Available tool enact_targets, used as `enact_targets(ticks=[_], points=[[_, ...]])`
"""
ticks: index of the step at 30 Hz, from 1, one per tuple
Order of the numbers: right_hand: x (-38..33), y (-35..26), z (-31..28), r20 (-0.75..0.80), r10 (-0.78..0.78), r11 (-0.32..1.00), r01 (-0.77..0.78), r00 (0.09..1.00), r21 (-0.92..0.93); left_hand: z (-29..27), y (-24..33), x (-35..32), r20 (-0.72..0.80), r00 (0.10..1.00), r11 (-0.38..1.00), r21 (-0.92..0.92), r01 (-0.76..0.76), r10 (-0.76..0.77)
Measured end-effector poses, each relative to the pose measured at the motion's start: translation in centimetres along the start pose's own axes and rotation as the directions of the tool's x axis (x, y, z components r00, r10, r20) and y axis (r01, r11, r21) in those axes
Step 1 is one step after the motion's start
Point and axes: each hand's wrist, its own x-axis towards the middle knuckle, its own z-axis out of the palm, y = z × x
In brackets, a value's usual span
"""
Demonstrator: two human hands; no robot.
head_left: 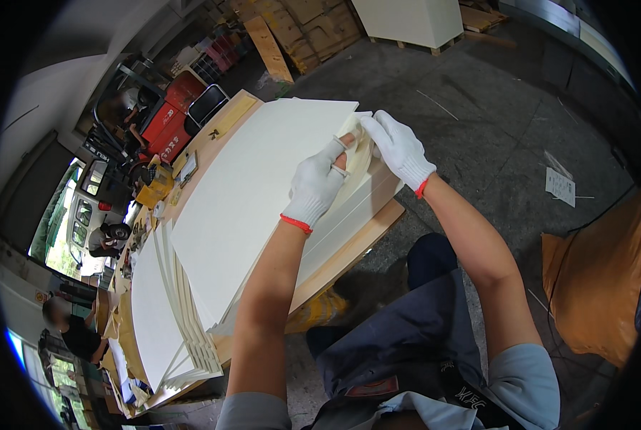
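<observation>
A: We are gripping with two hands, both in white knit gloves with red cuffs. Our left hand (317,185) is closing on a pale cloth (355,147), thumb over it, at the far corner of the top board (252,193). Our right hand (399,147) is pinching the same cloth from the other side, so the hands are nearly touching.

B: We are noting the material: the top board is flat, rectangular, matte cream, smooth-faced. It is lying on a stack of like boards (349,215), which is resting on a light wooden bench (349,251).

A: We are counting a second, fanned stack (180,337) just beside it, to our left; its edges are too fine to number.

B: We are seeing the cloth mostly hidden by the gloves. A person (77,330) at the lower left rim is partly cut off, and the red machine (170,118) beyond the bench is hard to make out.
</observation>
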Motion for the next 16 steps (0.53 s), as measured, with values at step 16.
enact_targets(ticks=[16], points=[[-0.1, 0.2, 0.1, -0.009, 0.032, 0.997, -0.031, 0.999, 0.071, -0.5, 1.3, 0.0, 0.049, 0.998, 0.998, 0.064, 0.024, -0.028]])
